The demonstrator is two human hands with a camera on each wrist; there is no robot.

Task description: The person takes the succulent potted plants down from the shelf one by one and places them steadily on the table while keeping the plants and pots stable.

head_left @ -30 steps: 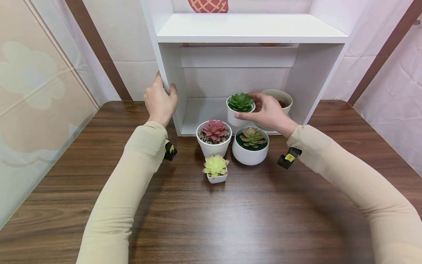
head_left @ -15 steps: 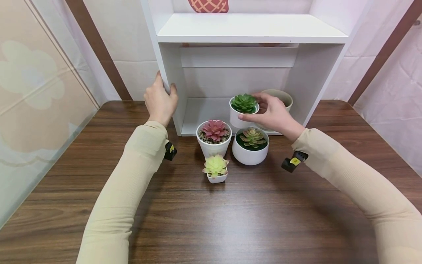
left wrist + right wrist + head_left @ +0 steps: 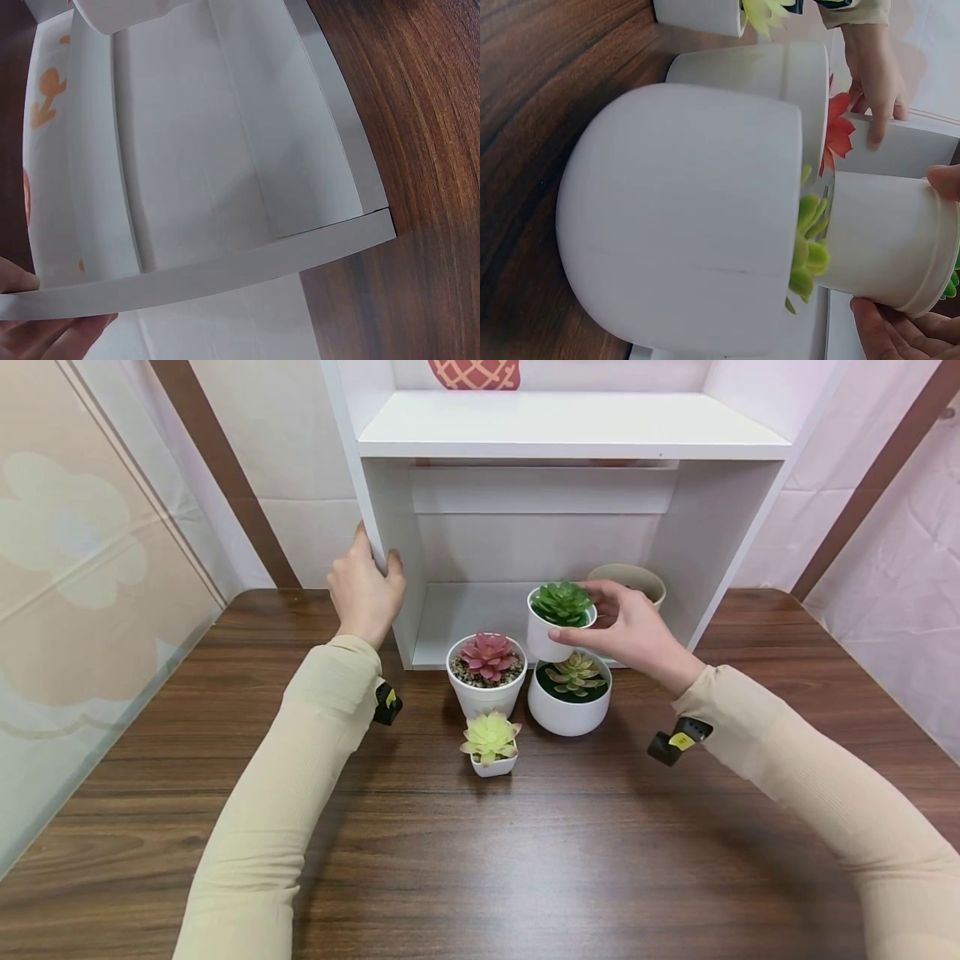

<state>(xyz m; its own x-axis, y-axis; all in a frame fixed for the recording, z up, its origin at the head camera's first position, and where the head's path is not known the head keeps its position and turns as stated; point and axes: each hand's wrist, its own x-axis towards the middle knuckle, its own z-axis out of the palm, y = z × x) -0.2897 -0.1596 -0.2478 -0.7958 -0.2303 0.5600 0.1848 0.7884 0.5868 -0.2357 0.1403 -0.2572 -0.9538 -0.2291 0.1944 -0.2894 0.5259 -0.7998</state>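
Observation:
My right hand (image 3: 626, 631) holds a small white pot with a green succulent (image 3: 562, 604), thumb and fingers on opposite sides. The pot (image 3: 885, 236) is raised behind and above a round white pot with a green-pink succulent (image 3: 568, 714). My left hand (image 3: 367, 589) grips the left side panel of a white shelf unit (image 3: 573, 449); in the left wrist view its fingers (image 3: 71, 337) lie on both sides of the panel edge. On the table before the shelf stand a pot with a red succulent (image 3: 486, 697) and a small square pot with a yellow-green succulent (image 3: 493, 767).
A cream pot (image 3: 648, 581) stands inside the lower compartment at the right, partly hidden by my right hand. The dark wooden table (image 3: 480, 868) extends in front of the pots. Fabric walls (image 3: 285, 468) enclose the table's back and sides.
The green succulent's pot has moved slightly right and toward me with my right hand, coming over the back of the round pot. My left hand and the other pots stay put.

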